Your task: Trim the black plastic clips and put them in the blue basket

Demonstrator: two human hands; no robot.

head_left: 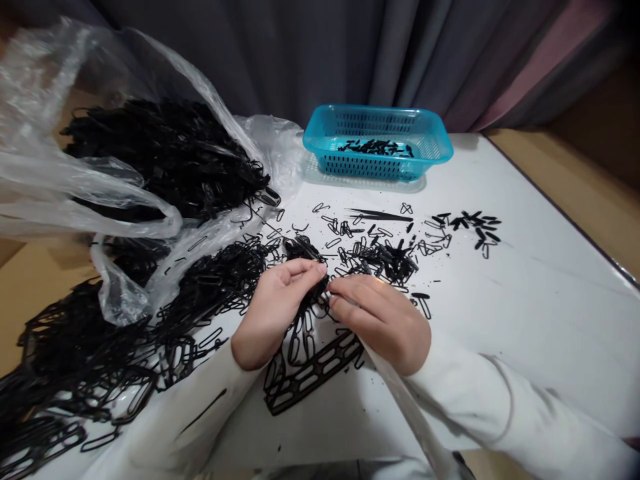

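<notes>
My left hand (273, 310) and my right hand (383, 320) meet over the white table (525, 300), both pinched on a black plastic strip of joined oval loops (310, 363) that hangs down toward me. The fingertips of both hands nearly touch at the strip's top end. Loose black loops and small broken-off bits (385, 257) lie scattered just beyond my hands. White sleeves cover both arms.
A clear plastic bag (125, 160) heaped with black strips lies at the left, and more strips spill over the table's left side (75, 360). A turquoise basket (377, 141) with a few black pieces stands at the back. Black tweezers (380, 215) lie before it. Dark curtains hang behind.
</notes>
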